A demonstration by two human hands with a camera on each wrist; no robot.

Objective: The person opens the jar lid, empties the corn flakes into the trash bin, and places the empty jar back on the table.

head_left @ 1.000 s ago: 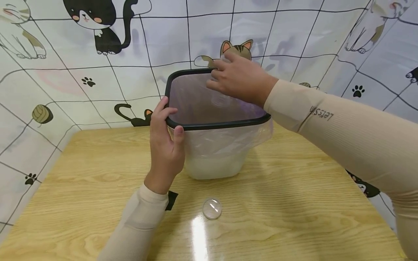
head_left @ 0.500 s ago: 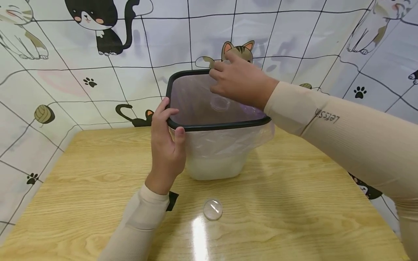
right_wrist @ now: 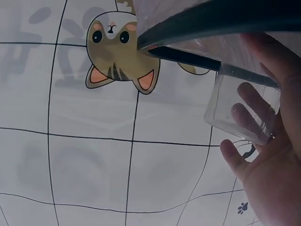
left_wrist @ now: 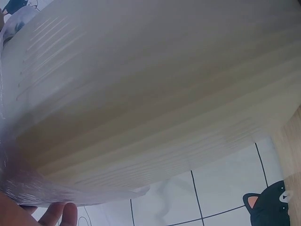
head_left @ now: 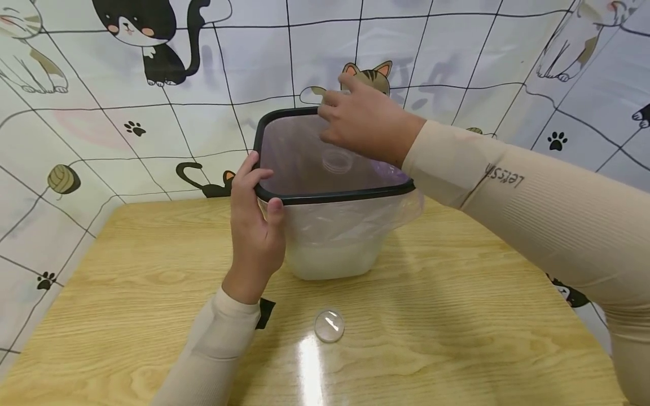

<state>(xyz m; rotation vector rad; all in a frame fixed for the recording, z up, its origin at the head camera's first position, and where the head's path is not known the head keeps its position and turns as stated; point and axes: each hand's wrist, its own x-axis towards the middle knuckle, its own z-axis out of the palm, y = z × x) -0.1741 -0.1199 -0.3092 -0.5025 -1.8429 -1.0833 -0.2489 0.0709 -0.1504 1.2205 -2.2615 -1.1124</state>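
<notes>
A whitish translucent trash bin [head_left: 332, 259] stands upright, lined with a thin purplish bag [head_left: 294, 141] under a black rim ring [head_left: 350, 195]. My left hand [head_left: 256, 231] grips its left rim, thumb outside and fingertips over the edge. In the left wrist view, its fingers [left_wrist: 61, 214] show beside the bag's overhang. Above the bin's far side, my right hand [head_left: 368, 121] holds a small clear plastic jar [right_wrist: 221, 101], tilted against the rim in the right wrist view. In the head view that hand mostly hides the jar. Whether anything is inside the jar is unclear.
A clear round lid [head_left: 329, 325] lies on the wooden table [head_left: 431, 338] in front of the bin. Cat-print sheeting [head_left: 264, 62] hangs close behind the bin and along both sides. A black strip [head_left: 265, 313] shows at the left wrist.
The view shifts slightly. My right hand stays over the far rim with only a small movement, and my left hand keeps its grip on the bin.
</notes>
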